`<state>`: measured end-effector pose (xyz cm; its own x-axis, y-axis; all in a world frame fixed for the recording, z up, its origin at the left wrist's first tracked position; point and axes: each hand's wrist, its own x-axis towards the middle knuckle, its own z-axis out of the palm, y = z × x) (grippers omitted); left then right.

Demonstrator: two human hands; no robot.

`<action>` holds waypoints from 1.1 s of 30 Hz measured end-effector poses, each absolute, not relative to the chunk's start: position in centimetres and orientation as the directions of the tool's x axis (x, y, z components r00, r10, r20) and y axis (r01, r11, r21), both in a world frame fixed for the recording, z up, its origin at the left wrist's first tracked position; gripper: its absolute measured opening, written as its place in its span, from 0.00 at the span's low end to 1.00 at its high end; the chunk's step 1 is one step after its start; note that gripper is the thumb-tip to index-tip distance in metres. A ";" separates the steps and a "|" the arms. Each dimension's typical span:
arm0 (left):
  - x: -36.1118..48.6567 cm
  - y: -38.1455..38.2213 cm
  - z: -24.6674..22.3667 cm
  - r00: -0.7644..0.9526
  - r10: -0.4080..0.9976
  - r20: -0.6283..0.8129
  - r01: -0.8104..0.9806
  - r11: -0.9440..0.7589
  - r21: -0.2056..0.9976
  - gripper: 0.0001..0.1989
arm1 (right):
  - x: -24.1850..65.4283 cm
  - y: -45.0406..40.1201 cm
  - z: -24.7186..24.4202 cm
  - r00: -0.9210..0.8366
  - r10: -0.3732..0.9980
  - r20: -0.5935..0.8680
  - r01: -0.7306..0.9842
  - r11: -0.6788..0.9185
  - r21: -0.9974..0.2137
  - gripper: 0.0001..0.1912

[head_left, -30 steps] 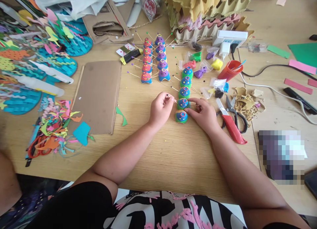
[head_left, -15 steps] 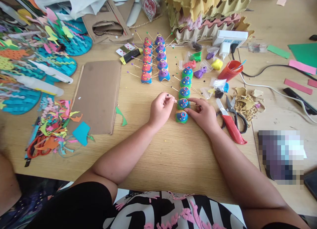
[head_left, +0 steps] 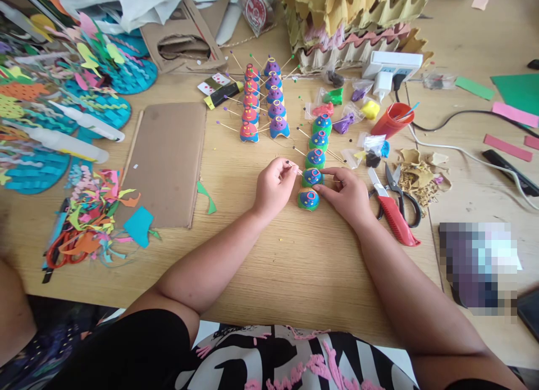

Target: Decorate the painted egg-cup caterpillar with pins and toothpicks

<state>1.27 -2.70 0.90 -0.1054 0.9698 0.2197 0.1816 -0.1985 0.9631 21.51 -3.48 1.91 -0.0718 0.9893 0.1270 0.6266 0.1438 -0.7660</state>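
A blue and green painted egg-carton strip (head_left: 316, 158) stands in front of me, with small faces, pink rings and dark-tipped sticks poking out of its sides. My left hand (head_left: 275, 186) pinches a thin dark-tipped stick (head_left: 293, 166) against the left side of the second-nearest bump. On the opposite side, my right hand (head_left: 346, 192) grips that bump between thumb and forefinger, and a thin stick shows by its fingers. Farther off to the left stand a red painted egg-carton strip (head_left: 251, 101) and a purple one (head_left: 276, 110), both with coloured-tipped sticks.
Right of the strip lie a red-handled knife (head_left: 396, 218), black scissors (head_left: 405, 202) and torn carton scraps (head_left: 421, 171). Behind are clay bags (head_left: 346, 122), a red cup (head_left: 391, 121) and a power strip (head_left: 393, 65). A cardboard sheet (head_left: 166, 165) and paper scraps (head_left: 95, 210) lie left.
The far end of the blue and green strip has swung slightly to the right. Both hands stay at the same bump, almost unmoved.
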 end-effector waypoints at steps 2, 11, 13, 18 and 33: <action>1.3 -2.7 0.9 -0.102 0.968 0.228 0.186 -0.206 0.961 0.06 | 21.5 -3.5 1.9 -0.062 0.991 0.118 0.623 0.131 -0.771 0.20; 1.2 -2.9 1.0 -0.112 0.964 0.241 0.221 -0.212 0.952 0.05 | 21.6 -3.5 2.3 -0.119 0.985 0.122 0.645 0.170 -0.745 0.21; 1.2 -2.8 0.9 -0.114 0.965 0.237 0.221 -0.208 0.953 0.06 | 21.6 -3.5 2.3 -0.121 0.985 0.122 0.649 0.171 -0.741 0.21; 1.2 -2.9 0.9 -0.116 0.965 0.234 0.214 -0.206 0.955 0.05 | 21.6 -3.5 2.2 -0.117 0.987 0.108 0.654 0.159 -0.740 0.21; 1.3 -3.0 1.1 -0.150 0.960 0.238 0.234 -0.199 0.952 0.06 | 21.5 -3.5 2.1 -0.110 0.988 0.112 0.642 0.156 -0.751 0.20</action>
